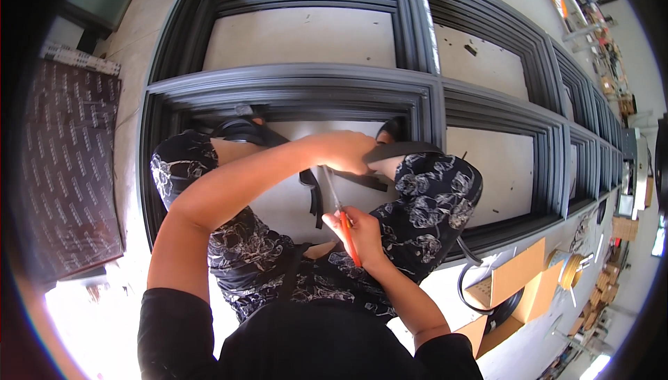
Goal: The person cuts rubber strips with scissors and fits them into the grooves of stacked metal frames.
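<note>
A: Anything sketchy on your feed?

B: From my end, stacked grey frames (pixel 292 74) run from the top through centre; I'd guess their edges could snag a loose strip. Black strip (pixel 403 149) is mid-frame, left hand (pixel 348 150) fingers look clamped on it. Orange-handled scissors (pixel 349 242) just below, right hand (pixel 365 234) fingers wrapped round the handles. Blades aim at the left hand, so one slip could nick it.

A: Materials?

B: Frames look smooth, hard, squared-off, ridged. Strip's flat, matte, rubbery. Scissors: thin shiny blades.
</note>
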{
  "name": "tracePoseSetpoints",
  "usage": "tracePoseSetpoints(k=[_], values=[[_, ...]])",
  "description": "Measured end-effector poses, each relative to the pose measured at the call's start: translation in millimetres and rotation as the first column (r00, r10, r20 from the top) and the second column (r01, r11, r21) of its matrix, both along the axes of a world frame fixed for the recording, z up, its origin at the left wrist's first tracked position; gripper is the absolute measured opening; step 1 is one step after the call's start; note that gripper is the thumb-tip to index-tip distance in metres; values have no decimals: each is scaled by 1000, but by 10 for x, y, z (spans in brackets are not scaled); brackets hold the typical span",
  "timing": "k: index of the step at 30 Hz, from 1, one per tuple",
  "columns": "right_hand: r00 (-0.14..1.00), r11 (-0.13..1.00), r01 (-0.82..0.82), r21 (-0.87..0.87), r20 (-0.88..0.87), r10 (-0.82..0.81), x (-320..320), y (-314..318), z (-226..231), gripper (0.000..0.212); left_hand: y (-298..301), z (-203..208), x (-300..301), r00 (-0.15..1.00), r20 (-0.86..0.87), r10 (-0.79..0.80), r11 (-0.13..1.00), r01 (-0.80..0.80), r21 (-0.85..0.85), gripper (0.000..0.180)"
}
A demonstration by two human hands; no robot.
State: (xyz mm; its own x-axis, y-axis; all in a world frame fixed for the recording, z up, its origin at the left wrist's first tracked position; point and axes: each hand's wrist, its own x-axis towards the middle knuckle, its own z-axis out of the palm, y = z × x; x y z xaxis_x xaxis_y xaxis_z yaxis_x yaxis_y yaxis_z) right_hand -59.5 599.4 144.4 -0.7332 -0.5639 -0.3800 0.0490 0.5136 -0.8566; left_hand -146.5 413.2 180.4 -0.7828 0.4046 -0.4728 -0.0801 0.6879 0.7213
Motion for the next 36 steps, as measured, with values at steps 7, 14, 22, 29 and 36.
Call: tracePoseSetpoints(k=[7,14,22,29,36], values=[[994,993,103,-56,-28,-104,-240,462,674,24,-667,44,-334,797,-558,231,962,-275,6,31],[583,747,646,-155,-531,-615,-1100,1442,537,26,-1524,166,-718,324,-927,190,707,-700,-100,22],[691,872,287,396,-717,98,-597,1944,-674,39,-2509,184,-98,349,-877,330,418,-887,-196,26],[481,844,397,360,-865,143,-734,2571,-994,36,-2660,-57,410,161,-322,933,226,-958,177,19],[315,843,526,-111,-895,-314,-2611,1764,582,32,-3137,-262,843,-158,385,909,-361,-762,538,17]])
